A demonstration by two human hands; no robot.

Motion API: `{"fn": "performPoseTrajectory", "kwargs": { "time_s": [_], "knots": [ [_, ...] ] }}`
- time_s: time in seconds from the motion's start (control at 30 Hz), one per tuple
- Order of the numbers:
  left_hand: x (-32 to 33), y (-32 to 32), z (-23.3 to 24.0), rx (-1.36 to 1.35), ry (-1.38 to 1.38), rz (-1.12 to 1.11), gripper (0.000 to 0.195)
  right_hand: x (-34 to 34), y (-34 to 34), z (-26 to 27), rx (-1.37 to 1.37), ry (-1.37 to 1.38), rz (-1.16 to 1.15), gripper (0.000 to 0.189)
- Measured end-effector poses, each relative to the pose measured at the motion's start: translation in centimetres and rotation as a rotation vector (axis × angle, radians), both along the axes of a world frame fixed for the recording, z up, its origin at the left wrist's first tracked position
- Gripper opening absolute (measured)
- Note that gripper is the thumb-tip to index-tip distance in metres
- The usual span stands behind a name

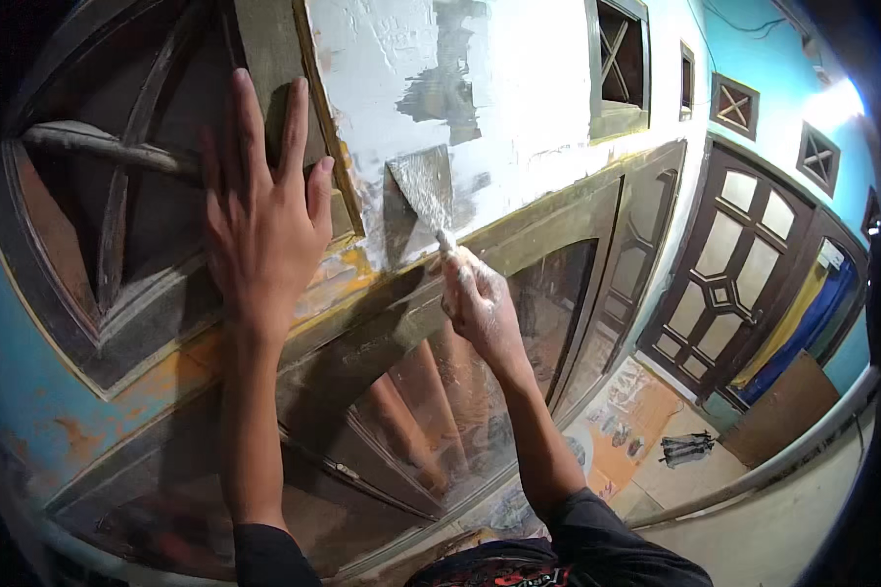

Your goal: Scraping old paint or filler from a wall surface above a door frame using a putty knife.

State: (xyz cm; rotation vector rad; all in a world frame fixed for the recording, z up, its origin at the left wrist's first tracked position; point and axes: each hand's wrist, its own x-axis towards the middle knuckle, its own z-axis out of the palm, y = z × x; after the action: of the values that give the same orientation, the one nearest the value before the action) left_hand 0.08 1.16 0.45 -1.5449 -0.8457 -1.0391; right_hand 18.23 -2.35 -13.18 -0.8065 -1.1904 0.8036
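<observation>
My right hand (484, 304) grips the handle of a putty knife (422, 191), its broad blade coated with white paste. The blade lies at or against the wall (528, 95), which is mostly covered in white filler with grey patches showing. Filler is smeared over my right fingers and knuckles. My left hand (268, 198) rests with fingers spread on the wooden frame of a vent opening (125, 154) that has crossed bars. It holds nothing. Beneath both hands runs the top rail of a wooden window frame (558, 213), and bare yellowish wall shows between the frames.
Glass panes with orange curtains (426, 411) fill the window below. Further right stands a dark wooden door (727, 271) in a turquoise wall. A cardboard sheet (631, 418) and a dark bundle (686, 447) lie on the tiled floor. A bright lamp (837, 103) shines at upper right.
</observation>
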Motion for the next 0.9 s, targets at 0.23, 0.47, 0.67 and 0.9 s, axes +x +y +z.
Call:
{"fn": "performPoseTrajectory", "kwargs": {
  "time_s": [0.23, 0.47, 0.67, 0.9],
  "knots": [
    [-0.1, -0.4, -0.1, -0.037, -0.006, 0.035, 0.063, -0.1, -0.9, -5.8, -0.072, 0.106, 0.041, 0.033],
    [-0.2, 0.1, -0.2, -0.059, -0.061, -0.012, 0.061, 0.9, 0.1, -3.5, -0.080, 0.103, 0.007, 0.032],
    [0.3, 0.0, -0.4, -0.092, -0.082, -0.010, 0.059, 1.6, 0.8, -3.1, -0.037, 0.192, 0.091, 0.032],
    [-0.2, 0.4, -0.5, -0.108, -0.077, -0.050, 0.058, 3.0, 0.8, -4.6, -0.070, 0.175, 0.105, 0.030]
  ]
}}
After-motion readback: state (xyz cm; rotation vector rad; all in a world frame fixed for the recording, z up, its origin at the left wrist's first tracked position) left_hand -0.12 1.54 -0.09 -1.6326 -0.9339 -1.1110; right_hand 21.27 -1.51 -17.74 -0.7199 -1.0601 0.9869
